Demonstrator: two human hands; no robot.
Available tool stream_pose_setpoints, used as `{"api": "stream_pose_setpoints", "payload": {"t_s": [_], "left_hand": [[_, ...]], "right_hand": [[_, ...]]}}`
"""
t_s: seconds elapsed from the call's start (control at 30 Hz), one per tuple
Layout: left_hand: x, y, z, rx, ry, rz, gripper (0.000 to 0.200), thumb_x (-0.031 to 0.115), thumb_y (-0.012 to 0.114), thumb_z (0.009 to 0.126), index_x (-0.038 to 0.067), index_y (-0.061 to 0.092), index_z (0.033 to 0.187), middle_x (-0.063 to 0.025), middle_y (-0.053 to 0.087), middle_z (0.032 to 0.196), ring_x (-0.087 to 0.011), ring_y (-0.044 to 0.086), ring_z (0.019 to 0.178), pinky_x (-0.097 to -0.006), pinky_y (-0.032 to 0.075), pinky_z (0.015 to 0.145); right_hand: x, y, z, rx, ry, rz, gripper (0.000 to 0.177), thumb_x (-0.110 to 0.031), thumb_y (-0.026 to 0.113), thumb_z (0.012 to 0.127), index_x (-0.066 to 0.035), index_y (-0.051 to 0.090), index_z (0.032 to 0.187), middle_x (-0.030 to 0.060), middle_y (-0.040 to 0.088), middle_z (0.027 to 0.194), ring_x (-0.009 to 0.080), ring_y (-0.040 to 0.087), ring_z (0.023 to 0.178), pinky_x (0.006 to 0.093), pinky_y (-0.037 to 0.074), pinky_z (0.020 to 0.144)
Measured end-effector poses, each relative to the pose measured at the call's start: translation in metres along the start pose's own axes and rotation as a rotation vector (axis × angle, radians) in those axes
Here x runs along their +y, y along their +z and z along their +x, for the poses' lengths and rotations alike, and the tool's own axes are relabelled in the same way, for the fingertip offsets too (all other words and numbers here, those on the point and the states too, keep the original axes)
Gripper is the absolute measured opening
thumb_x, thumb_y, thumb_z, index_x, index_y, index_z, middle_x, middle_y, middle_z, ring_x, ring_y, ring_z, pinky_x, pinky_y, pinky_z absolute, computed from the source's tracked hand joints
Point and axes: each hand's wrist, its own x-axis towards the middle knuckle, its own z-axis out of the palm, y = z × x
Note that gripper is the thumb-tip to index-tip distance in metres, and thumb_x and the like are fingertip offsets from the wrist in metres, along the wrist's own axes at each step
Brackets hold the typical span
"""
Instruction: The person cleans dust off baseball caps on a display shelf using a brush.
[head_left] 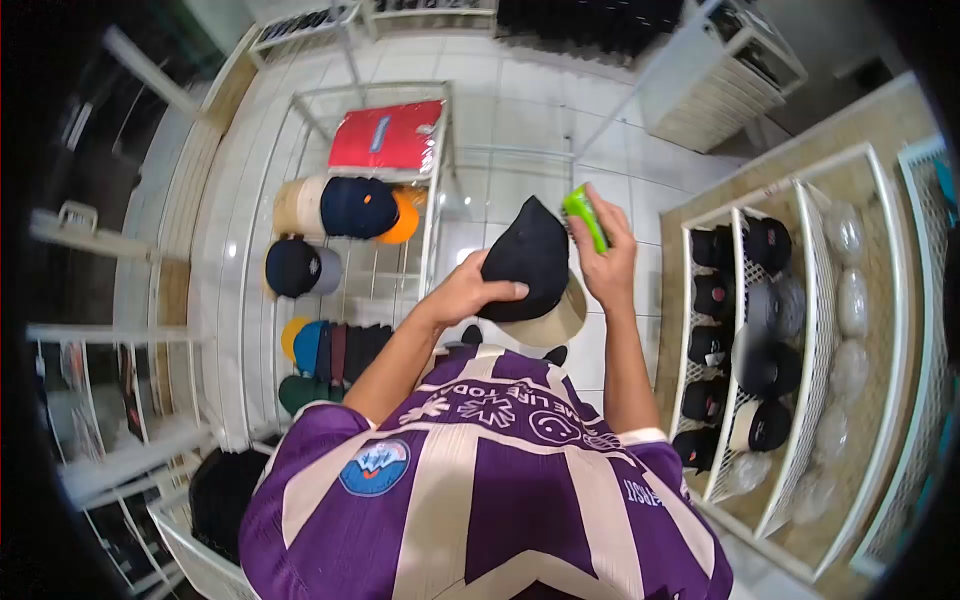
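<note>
A cap (pixel 530 262) with a black crown and a beige brim is held up in front of my chest. My left hand (pixel 478 292) grips it from the left, thumb lying across the black crown and the other fingers hidden behind or inside it. On the other side, my right hand (pixel 606 250) is closed around a bright green brush (pixel 587 218), its dark bristle side turned toward the cap. The brush is close beside the crown's upper right. Below the crown, the beige brim (pixel 550 320) points down toward my striped shirt.
To the left, a white wire rack (pixel 445 130) carries a red packaged garment (pixel 385 135) and stacked caps (pixel 357 207). More caps (pixel 335 350) sit lower on it. White mesh shelves (pixel 815 330) at right hold rows of caps and clear plastic domes (pixel 850 300). White tiles (pixel 500 65) cover the floor.
</note>
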Motion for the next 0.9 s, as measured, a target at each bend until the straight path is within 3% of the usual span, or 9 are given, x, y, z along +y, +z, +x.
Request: {"api": "stream_pose_setpoints", "payload": {"t_s": [0.07,0.13,0.17,0.37,0.43,0.6,0.73,0.77,0.9], "left_hand": [[-0.005,-0.004,-0.004,0.036,-0.026,-0.101,0.041,0.003,0.074,0.081,-0.002,0.064,0.121,-0.0056,0.072,0.106,-0.0141,0.069,0.093,-0.0292,0.053,0.089],[-0.014,-0.008,-0.006,0.057,-0.013,-0.05,0.04,0.002,0.073,0.081,-0.002,0.065,0.12,-0.006,0.072,0.105,-0.0137,0.068,0.09,-0.0295,0.054,0.088],[-0.017,-0.012,-0.007,0.046,0.008,-0.055,0.04,0.001,0.072,0.081,-0.002,0.065,0.12,-0.0062,0.072,0.105,-0.0135,0.068,0.09,-0.0293,0.054,0.088],[-0.016,-0.02,-0.028,0.208,0.028,-0.148,0.041,0.002,0.073,0.08,-0.003,0.064,0.12,-0.0065,0.071,0.106,-0.0135,0.067,0.093,-0.0288,0.053,0.089],[-0.014,-0.022,-0.028,0.182,-0.012,-0.161,0.043,0.003,0.072,0.08,-0.003,0.063,0.121,-0.0078,0.071,0.109,-0.0143,0.067,0.096,-0.03,0.052,0.092],[-0.001,-0.007,-0.039,0.117,0.065,-0.146,0.047,0.003,0.074,0.079,-0.003,0.063,0.124,-0.0075,0.071,0.11,-0.0147,0.067,0.099,-0.0305,0.051,0.095],[0.007,-0.005,-0.033,0.091,-0.022,-0.116,0.044,0.003,0.073,0.079,-0.003,0.065,0.121,-0.0063,0.071,0.109,-0.0143,0.066,0.098,-0.0286,0.05,0.093],[0.004,-0.007,-0.028,0.06,-0.033,-0.035,0.043,0.002,0.073,0.079,-0.003,0.065,0.12,-0.0063,0.071,0.108,-0.0143,0.066,0.097,-0.0284,0.05,0.093],[-0.006,-0.001,-0.031,0.011,-0.052,-0.061,0.044,0.0,0.071,0.08,-0.003,0.064,0.123,-0.0056,0.071,0.108,-0.0127,0.065,0.098,-0.0291,0.05,0.094]], "right_hand": [[-0.023,0.01,-0.007,-0.036,-0.003,0.118,0.048,-0.012,0.076,0.085,-0.007,0.065,0.132,0.0163,0.066,0.113,0.0296,0.066,0.104,0.036,0.051,0.091],[-0.028,0.028,-0.01,-0.11,-0.284,-0.065,0.049,-0.009,0.075,0.085,-0.008,0.065,0.133,0.016,0.066,0.114,0.0296,0.066,0.103,0.036,0.051,0.091],[-0.021,0.032,-0.004,-0.161,-0.118,0.038,0.05,-0.009,0.076,0.084,-0.008,0.065,0.133,0.0165,0.066,0.114,0.0294,0.066,0.102,0.0357,0.051,0.09],[-0.02,0.03,0.011,-0.164,0.009,0.073,0.05,-0.009,0.077,0.083,-0.009,0.066,0.132,0.0163,0.067,0.112,0.0293,0.066,0.103,0.0348,0.051,0.09],[-0.04,0.042,0.003,-0.327,-0.276,0.048,0.049,-0.01,0.077,0.084,-0.009,0.066,0.132,0.0172,0.067,0.113,0.0296,0.066,0.103,0.0349,0.05,0.091],[0.037,0.036,0.016,-0.171,0.086,-0.025,0.041,-0.012,0.071,0.091,-0.005,0.065,0.132,0.0152,0.067,0.109,0.0252,0.065,0.099,0.0339,0.049,0.091],[-0.025,0.016,0.006,-0.172,0.057,0.251,0.041,-0.009,0.072,0.09,-0.004,0.065,0.13,0.0141,0.066,0.11,0.024,0.064,0.1,0.0327,0.049,0.091],[-0.028,0.021,0.007,-0.214,-0.286,0.083,0.043,-0.01,0.074,0.087,-0.004,0.066,0.129,0.0137,0.066,0.11,0.0241,0.065,0.1,0.0318,0.049,0.09],[0.022,0.026,0.009,-0.214,-0.08,-0.018,0.046,-0.012,0.076,0.086,-0.004,0.066,0.13,0.0141,0.066,0.111,0.0249,0.065,0.101,0.032,0.05,0.091]]}}
